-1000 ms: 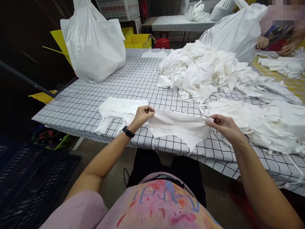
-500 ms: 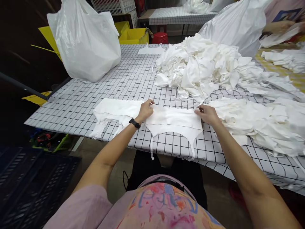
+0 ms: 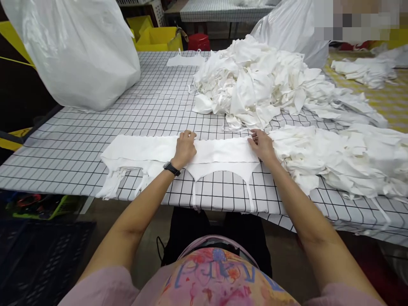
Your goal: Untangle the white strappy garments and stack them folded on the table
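Note:
A white strappy camisole top lies flat before me, its straight edge away from me and its thin straps hanging toward the table's front edge. My left hand, with a black watch on the wrist, has its fingers curled closed at the top's far left corner. At the far right corner, my right hand pinches the edge between thumb and fingers; the fingertips are partly hidden. Left of my left hand lies a neat stack of similar white tops, straps also toward me.
Behind is a large heap of white garments, with another loose pile at right. A full white plastic bag stands back left. One top lies far off on the checked tablecloth. A yellow bin is beyond.
My view has shifted, so the table and bag appear larger and further left. Both hands stay at the top's far corners, and the top lies flat as before.

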Motion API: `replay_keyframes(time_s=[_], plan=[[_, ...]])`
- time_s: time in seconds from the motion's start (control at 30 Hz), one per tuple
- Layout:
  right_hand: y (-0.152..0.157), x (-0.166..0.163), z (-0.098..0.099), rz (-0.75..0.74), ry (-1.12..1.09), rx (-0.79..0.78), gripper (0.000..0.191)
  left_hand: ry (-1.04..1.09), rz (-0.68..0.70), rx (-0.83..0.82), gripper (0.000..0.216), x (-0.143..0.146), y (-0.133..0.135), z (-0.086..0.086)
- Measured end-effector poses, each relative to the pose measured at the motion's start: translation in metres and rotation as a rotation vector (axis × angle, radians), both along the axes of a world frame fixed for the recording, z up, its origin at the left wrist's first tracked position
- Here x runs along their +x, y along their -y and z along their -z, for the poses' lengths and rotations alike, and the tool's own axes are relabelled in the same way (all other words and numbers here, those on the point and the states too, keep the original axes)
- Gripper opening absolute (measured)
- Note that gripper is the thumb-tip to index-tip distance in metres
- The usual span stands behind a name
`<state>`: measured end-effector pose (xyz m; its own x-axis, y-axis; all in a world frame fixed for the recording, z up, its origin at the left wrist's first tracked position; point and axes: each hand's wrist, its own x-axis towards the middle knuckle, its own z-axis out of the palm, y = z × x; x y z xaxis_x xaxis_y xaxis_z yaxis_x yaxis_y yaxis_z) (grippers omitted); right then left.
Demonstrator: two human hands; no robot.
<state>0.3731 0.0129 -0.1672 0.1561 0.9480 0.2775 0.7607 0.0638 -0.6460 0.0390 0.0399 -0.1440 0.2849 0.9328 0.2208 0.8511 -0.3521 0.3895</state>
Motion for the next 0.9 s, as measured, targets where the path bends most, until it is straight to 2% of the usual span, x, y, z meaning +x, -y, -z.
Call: replay_keyframes(time_s=[0.07,0.17,0.3,0.37,0.5,0.67,0.9], plan=[[0.013,0.000,-0.003,0.007,-0.031,0.034,0.037,-0.027,0.050,0.028,0.042,0.006,0.008,-0.002],[0.046,0.000,-0.007,-0.022,-0.036,0.025,0.033,-0.011,0.258,0.001,0.035,0.015,0.022,-0.004],[0.104,-0.012,-0.004,-0.144,0.063,0.029,0.025,0.023,0.493,-0.039,0.037,0.033,0.039,-0.005],[0.128,-0.023,0.002,-0.196,0.078,0.063,0.024,0.021,0.591,-0.039,0.040,0.050,0.043,-0.004],[0.147,-0.044,0.013,-0.150,0.121,0.069,0.026,-0.024,0.737,-0.043,0.044,0.096,0.041,-0.001],[0.170,-0.056,0.010,-0.050,0.156,0.046,0.025,-0.144,0.811,-0.079,0.045,0.134,0.042,0.010],[0.231,-0.077,0.009,0.166,0.093,0.058,0.034,-0.225,0.771,-0.034,0.048,0.138,0.042,0.027]])
